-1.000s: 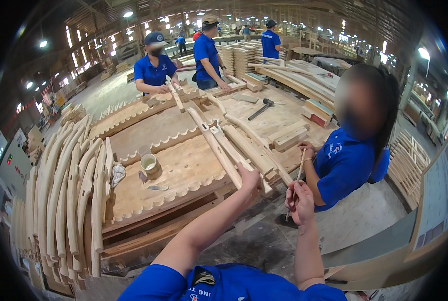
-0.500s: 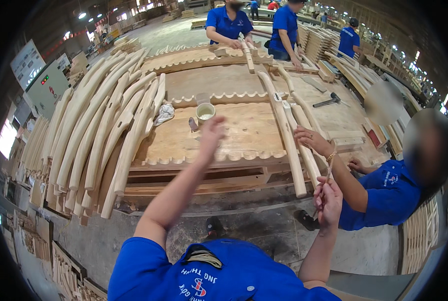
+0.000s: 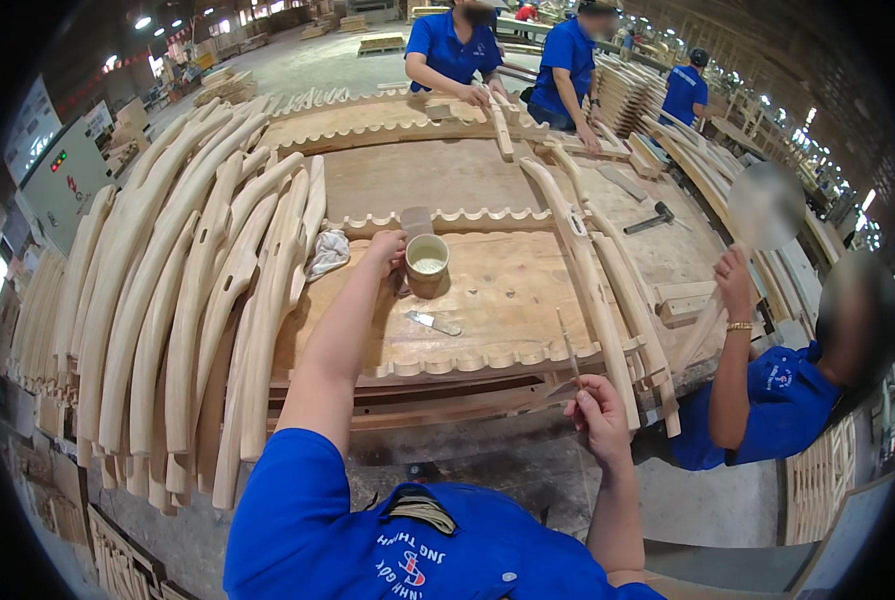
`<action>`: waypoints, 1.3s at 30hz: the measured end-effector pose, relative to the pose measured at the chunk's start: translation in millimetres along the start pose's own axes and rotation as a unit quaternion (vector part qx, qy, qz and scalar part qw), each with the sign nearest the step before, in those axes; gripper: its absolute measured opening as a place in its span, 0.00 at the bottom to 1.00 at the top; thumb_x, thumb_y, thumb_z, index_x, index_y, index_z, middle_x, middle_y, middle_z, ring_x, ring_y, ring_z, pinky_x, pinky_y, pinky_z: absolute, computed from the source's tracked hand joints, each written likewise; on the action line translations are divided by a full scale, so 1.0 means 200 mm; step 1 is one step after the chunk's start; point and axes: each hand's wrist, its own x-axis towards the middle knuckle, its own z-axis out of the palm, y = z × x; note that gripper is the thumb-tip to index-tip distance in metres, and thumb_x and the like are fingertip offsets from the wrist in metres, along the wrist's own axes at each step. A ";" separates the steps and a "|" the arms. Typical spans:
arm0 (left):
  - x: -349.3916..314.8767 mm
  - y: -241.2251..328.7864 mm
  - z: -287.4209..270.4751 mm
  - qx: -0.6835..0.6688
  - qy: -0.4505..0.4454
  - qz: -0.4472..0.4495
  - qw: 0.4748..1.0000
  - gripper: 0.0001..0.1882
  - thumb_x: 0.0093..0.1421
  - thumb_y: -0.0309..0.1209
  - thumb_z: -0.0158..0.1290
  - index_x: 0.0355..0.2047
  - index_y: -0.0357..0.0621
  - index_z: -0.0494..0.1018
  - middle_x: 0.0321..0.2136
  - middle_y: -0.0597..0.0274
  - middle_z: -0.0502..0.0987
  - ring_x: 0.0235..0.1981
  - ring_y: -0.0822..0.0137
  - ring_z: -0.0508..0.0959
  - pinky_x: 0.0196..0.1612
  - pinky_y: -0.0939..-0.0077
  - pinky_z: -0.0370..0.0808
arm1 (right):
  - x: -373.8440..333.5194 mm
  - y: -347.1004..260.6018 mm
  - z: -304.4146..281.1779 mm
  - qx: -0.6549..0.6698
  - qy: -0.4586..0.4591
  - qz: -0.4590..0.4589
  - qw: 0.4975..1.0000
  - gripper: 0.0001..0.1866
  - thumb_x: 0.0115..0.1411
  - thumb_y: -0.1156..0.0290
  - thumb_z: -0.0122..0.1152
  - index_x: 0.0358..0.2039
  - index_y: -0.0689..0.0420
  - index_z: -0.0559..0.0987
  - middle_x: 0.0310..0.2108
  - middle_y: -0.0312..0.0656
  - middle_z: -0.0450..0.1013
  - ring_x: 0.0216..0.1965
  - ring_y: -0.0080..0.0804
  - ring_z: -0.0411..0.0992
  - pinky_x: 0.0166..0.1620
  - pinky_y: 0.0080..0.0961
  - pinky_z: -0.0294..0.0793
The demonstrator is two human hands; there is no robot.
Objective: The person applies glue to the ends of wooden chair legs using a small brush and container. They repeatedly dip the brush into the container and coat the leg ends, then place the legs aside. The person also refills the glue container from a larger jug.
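Your right hand point(image 3: 597, 410) pinches a slender wooden stick point(image 3: 568, 350); your left hand point(image 3: 388, 249), grip unclear, is beside the round cup point(image 3: 427, 287).

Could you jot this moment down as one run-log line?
Left hand: beside cup, grip unclear | Right hand: holding thin stick | Workbench: flat-bladed tool, white cloth | Picture left: curved wooden pieces

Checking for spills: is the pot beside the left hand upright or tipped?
Upright: the pot stands on the wooden worktop, its round mouth facing up and pale contents showing inside.
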 end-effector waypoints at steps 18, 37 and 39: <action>-0.79 0.05 0.53 -0.220 -0.337 0.148 0.903 0.29 0.62 0.44 0.35 0.52 0.30 0.62 0.46 0.45 0.72 0.46 0.57 0.74 0.50 0.64 0.71 | -0.09 0.02 -0.11 -0.050 -0.007 -0.050 0.997 0.10 0.62 0.73 0.49 0.42 0.60 0.73 0.23 0.33 0.70 0.24 0.16 0.65 0.26 0.16 0.63; -1.48 -0.05 0.50 0.010 -0.166 0.142 0.976 0.21 0.66 0.41 0.39 0.52 0.41 0.55 0.37 0.44 0.74 0.35 0.54 0.79 0.36 0.62 0.79 | -0.03 -0.59 0.02 -0.623 -0.231 -0.460 0.589 0.03 0.49 0.71 0.54 0.27 0.50 0.74 0.24 0.37 0.72 0.31 0.32 0.74 0.31 0.29 0.74; -1.52 -0.03 0.49 -0.006 -0.130 0.144 0.981 0.21 0.66 0.41 0.39 0.52 0.40 0.55 0.37 0.44 0.74 0.35 0.54 0.79 0.36 0.61 0.80 | -0.02 -0.62 0.04 -0.616 -0.208 -0.461 0.604 0.03 0.50 0.71 0.53 0.27 0.51 0.74 0.24 0.38 0.72 0.31 0.34 0.74 0.31 0.30 0.74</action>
